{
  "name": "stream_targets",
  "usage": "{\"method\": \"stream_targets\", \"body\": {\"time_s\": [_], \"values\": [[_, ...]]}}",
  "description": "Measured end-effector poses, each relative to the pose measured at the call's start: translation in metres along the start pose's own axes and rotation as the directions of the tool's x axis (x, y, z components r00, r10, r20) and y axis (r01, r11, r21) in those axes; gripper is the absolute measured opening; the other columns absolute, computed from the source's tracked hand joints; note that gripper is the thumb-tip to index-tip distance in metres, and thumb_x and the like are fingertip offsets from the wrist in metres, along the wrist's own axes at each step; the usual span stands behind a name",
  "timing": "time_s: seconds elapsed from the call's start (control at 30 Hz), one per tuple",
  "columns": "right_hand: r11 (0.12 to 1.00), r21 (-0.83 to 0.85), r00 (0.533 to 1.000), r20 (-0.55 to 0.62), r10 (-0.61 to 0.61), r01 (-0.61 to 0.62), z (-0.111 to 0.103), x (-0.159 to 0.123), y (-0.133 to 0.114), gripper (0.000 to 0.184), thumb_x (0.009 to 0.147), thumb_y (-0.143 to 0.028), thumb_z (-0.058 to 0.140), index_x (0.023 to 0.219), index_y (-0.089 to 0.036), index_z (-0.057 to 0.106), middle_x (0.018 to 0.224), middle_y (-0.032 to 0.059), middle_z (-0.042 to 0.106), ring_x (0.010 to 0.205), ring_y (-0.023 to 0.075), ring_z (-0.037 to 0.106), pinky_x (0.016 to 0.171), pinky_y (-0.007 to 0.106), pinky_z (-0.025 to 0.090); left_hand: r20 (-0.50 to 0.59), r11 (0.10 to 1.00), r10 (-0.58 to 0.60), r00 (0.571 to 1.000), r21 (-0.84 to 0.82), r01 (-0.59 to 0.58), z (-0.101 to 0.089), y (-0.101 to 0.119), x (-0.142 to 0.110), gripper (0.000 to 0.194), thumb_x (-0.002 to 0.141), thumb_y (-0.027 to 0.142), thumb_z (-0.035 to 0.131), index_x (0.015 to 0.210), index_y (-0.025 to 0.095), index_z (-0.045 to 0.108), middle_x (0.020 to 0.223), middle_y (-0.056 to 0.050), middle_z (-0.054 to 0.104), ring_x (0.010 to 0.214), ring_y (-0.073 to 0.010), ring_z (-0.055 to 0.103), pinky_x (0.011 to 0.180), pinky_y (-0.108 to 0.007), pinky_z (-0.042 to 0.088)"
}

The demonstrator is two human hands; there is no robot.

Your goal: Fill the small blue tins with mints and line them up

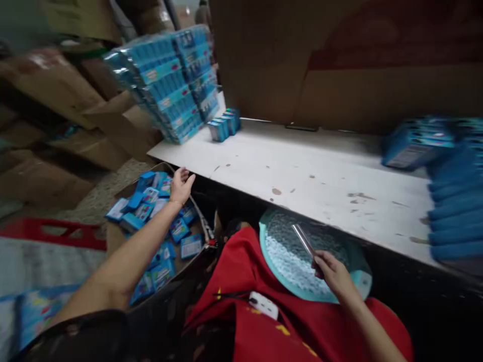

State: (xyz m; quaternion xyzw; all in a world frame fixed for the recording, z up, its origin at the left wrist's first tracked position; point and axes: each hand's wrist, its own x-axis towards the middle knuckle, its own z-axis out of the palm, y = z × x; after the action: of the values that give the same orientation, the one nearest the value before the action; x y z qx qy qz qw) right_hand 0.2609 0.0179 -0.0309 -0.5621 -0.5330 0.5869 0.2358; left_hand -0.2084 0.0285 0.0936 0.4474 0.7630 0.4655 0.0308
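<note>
Head-camera view, nearest first: a red cloth with yellow marks too small to read lies across the lap at 6 o'clock, and a small white object with dark spots rests on it; what it is I cannot tell. The right hand, at 5 o'clock, is closed around the lower end of a thin shiny strip that slants up toward 11 o'clock over a round teal tray with a pale, bumpy filling. The tray's far side is tucked under the edge of the white table.

At 9 o'clock the left hand is stretched out, fingers loosely curled and holding nothing, hovering just above a cardboard box of loose small blue packets. Their labels show bright colours, but the print is blurred beyond reading. A red frame lies on the floor beyond the box.

Farther off, on the table at 12 o'clock, a short row of blue packets stands beside a tall wrapped stack of blue cartons, its lettering smeared by motion. At 3 o'clock another pile of blue cartons is cut off by the frame edge and heavily blurred. Brown cardboard boxes close off the background.
</note>
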Motion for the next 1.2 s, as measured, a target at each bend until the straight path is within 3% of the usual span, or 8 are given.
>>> {"method": "stream_targets", "body": {"time_s": [0.1, 0.17, 0.37, 0.6, 0.73, 0.87, 1.07, 1.2], "values": [[0.993, 0.062, 0.992, -0.071, 0.101, -0.097, 0.042, 0.006, 0.041, 0.032, 0.059, -0.044, 0.051, 0.077, -0.017, 0.048, 0.051, -0.0039, 0.051, 0.041, 0.0100, 0.046, 0.040, 0.022, 0.038, 0.210, 0.948, -0.135, 0.968, 0.312, 0.064, -0.076, -0.065, -0.045, 0.047, 0.068, 0.042, 0.050, 0.103, 0.011, 0.048, 0.091, -0.009, 0.058, 0.085, -0.0196, 0.056, 0.078, -0.036, 0.044], [0.992, 0.044, 0.988, -0.088, 0.123, -0.120, 0.051, 0.007, 0.053, 0.033, 0.057, -0.043, 0.051, 0.077, -0.017, 0.049, 0.049, -0.0040, 0.052, 0.039, 0.0102, 0.046, 0.038, 0.022, 0.035, 0.462, 0.895, -0.232, 0.856, 0.447, 0.001, -0.095, -0.097, -0.081, 0.049, 0.066, 0.038, 0.051, 0.106, 0.011, 0.046, 0.097, -0.011, 0.057, 0.090, -0.0220, 0.054, 0.081, -0.038, 0.042], [0.990, -0.051, 0.991, -0.048, 0.125, -0.128, 0.052, -0.002, 0.049, 0.032, 0.057, -0.045, 0.048, 0.073, -0.018, 0.048, 0.047, -0.0050, 0.051, 0.038, 0.0103, 0.046, 0.040, 0.023, 0.036, 0.747, 0.900, -0.235, 0.622, 0.409, -0.151, -0.049, -0.133, -0.160, 0.072, 0.050, 0.023, 0.063, 0.118, 0.017, 0.041, 0.126, -0.012, 0.040, 0.119, -0.0286, 0.030, 0.096, -0.039, 0.026], [0.991, -0.110, 0.996, -0.050, 0.077, -0.082, 0.054, -0.007, 0.043, 0.029, 0.059, -0.044, 0.047, 0.072, -0.018, 0.048, 0.048, -0.0053, 0.050, 0.040, 0.0104, 0.046, 0.042, 0.023, 0.037, 0.772, 0.924, -0.270, 0.576, 0.376, -0.071, -0.034, -0.139, -0.167, 0.065, 0.039, 0.026, 0.071, 0.100, 0.014, 0.052, 0.104, -0.013, 0.053, 0.098, -0.0296, 0.049, 0.083, -0.039, 0.038], [0.995, -0.047, 0.995, -0.047, 0.086, -0.088, 0.054, -0.002, 0.050, 0.028, 0.058, -0.042, 0.049, 0.073, -0.018, 0.048, 0.047, -0.0058, 0.050, 0.040, 0.0097, 0.046, 0.042, 0.022, 0.036, 0.680, 0.972, -0.205, 0.704, 0.226, 0.066, -0.077, -0.117, -0.151, 0.050, 0.057, 0.035, 0.062, 0.101, 0.017, 0.046, 0.097, -0.005, 0.055, 0.092, -0.0195, 0.051, 0.082, -0.033, 0.040], [0.998, -0.015, 0.997, -0.064, 0.052, -0.053, 0.055, 0.002, 0.049, 0.029, 0.057, -0.042, 0.050, 0.072, -0.017, 0.051, 0.046, -0.0050, 0.051, 0.039, 0.0093, 0.045, 0.041, 0.022, 0.036, 0.498, 0.846, -0.227, 0.837, -0.325, 0.423, -0.109, -0.049, -0.141, 0.050, 0.062, 0.033, 0.061, 0.106, 0.018, 0.041, 0.089, -0.002, 0.056, 0.082, -0.0164, 0.055, 0.076, -0.032, 0.045], [0.998, -0.067, 0.996, -0.091, 0.006, -0.012, 0.049, 0.000, 0.042, 0.025, 0.060, -0.038, 0.049, 0.070, -0.016, 0.054, 0.048, -0.0040, 0.051, 0.041, 0.0098, 0.045, 0.042, 0.022, 0.036, 0.660, 0.515, -0.348, 0.666, -0.459, 0.724, -0.066, 0.042, -0.153, 0.042, 0.068, 0.034, 0.057, 0.105, 0.023, 0.041, 0.091, -0.002, 0.060, 0.075, -0.0144, 0.060, 0.068, -0.029, 0.049], [0.992, -0.116, 0.993, -0.112, 0.025, -0.038, 0.034, -0.008, 0.036, 0.025, 0.065, -0.036, 0.044, 0.075, -0.016, 0.054, 0.051, -0.0040, 0.051, 0.042, 0.0101, 0.046, 0.043, 0.022, 0.037, 0.789, 0.612, -0.383, 0.480, -0.172, 0.772, -0.019, 0.048, -0.188, 0.035, 0.071, 0.038, 0.053, 0.099, 0.017, 0.046, 0.080, -0.004, 0.062, 0.072, -0.0161, 0.061, 0.067, -0.031, 0.050]]}}
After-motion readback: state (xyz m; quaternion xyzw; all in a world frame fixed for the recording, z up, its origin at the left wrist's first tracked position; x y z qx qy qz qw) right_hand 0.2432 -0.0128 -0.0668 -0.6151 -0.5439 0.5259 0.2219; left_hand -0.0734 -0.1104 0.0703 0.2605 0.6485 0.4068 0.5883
